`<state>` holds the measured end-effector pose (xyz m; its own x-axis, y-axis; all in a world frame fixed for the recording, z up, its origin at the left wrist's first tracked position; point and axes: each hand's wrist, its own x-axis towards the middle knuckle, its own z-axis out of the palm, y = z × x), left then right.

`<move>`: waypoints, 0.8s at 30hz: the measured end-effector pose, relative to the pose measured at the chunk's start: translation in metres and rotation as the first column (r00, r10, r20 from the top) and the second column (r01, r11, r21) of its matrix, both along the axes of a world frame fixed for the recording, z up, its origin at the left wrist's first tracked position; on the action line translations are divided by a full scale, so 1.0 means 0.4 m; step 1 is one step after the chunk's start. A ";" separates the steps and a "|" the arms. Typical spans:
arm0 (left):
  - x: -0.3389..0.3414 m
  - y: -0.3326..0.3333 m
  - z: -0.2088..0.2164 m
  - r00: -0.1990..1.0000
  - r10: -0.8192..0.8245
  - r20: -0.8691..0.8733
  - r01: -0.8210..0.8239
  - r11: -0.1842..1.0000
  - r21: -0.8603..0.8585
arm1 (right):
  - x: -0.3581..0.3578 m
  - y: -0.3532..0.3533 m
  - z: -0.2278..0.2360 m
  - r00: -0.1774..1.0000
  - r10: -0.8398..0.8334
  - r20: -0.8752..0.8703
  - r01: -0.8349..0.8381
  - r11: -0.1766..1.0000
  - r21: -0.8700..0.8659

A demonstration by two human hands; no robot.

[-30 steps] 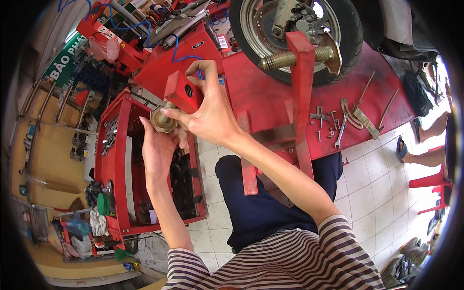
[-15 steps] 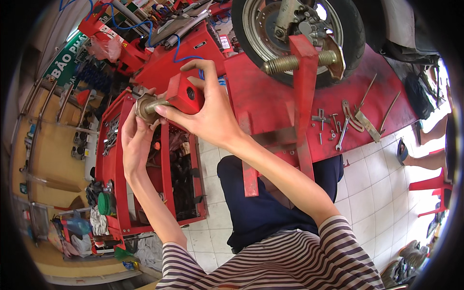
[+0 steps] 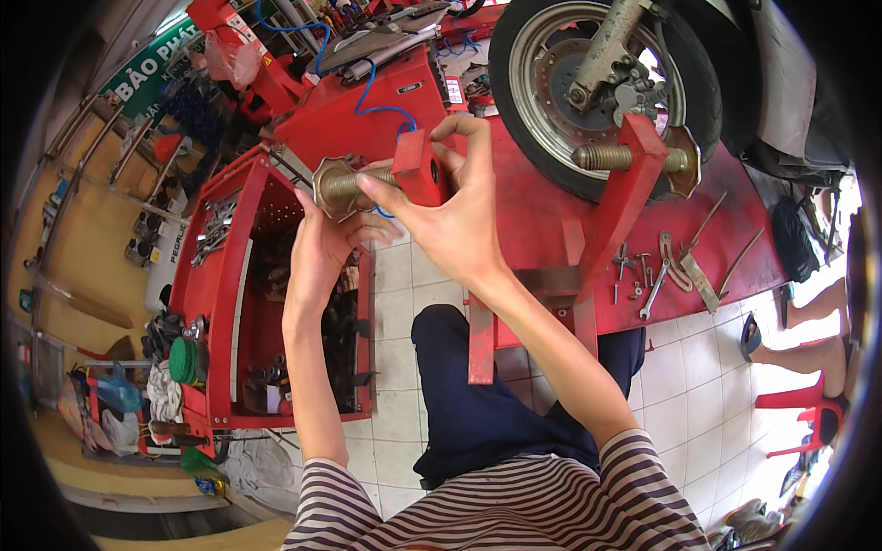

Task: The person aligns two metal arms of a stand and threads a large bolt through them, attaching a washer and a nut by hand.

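Observation:
My right hand (image 3: 459,211) wraps round a red metal block (image 3: 421,170), its index finger curled over the far side. My right thumb lies against a thick brass-coloured screw (image 3: 375,177) whose end meets the block's left face. A wavy-edged round head (image 3: 335,187) caps the screw's left end. A hole shows in the block's right face. My left hand (image 3: 323,239) is just below that head, thumb and fingers apart and slightly blurred. Whether the block joins the red frame (image 3: 480,344) behind my right hand is hidden.
A matching screw (image 3: 606,158) passes through a red upright (image 3: 625,197) beside a motorcycle wheel (image 3: 551,83). A wrench (image 3: 656,289) and several bolts lie on the red platform (image 3: 735,230). A red tool trolley (image 3: 216,303) stands left. At right are a person's legs (image 3: 808,340).
The view has shifted, moving the screw and block rightward in the picture. My left fingers have loosened from the screw head and spread below it. My right hand keeps hold of the block.

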<state>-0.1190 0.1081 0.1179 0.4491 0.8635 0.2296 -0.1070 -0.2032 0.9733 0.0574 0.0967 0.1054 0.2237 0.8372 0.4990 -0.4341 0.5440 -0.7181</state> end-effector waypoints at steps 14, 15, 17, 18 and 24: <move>-0.025 0.031 0.064 0.999 -0.027 -0.039 0.028 0.999 0.028 | 0.018 0.000 0.004 0.968 -0.125 0.219 0.109 0.990 0.088; -0.030 0.033 0.070 0.997 -0.059 -0.043 0.061 0.997 0.038 | 0.018 0.004 0.000 0.965 -0.137 0.223 0.118 0.988 0.098; -0.054 0.047 0.060 0.995 -0.093 -0.045 0.096 0.994 0.055 | 0.015 0.005 0.000 0.967 -0.137 0.216 0.116 0.987 0.109; -0.060 0.052 0.054 0.993 -0.110 -0.046 0.113 0.992 0.064 | 0.014 0.004 0.000 0.970 -0.127 0.208 0.106 0.988 0.109; -0.051 0.055 0.053 0.988 -0.093 -0.126 0.117 0.974 0.195 | 0.012 0.010 -0.006 0.966 -0.168 0.196 0.149 0.983 0.106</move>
<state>-0.1394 0.1303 0.1391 0.5685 0.7514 0.3349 -0.0275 -0.3894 0.9206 0.0622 0.1006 0.1031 0.2358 0.7492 0.6190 -0.1873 0.6600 -0.7275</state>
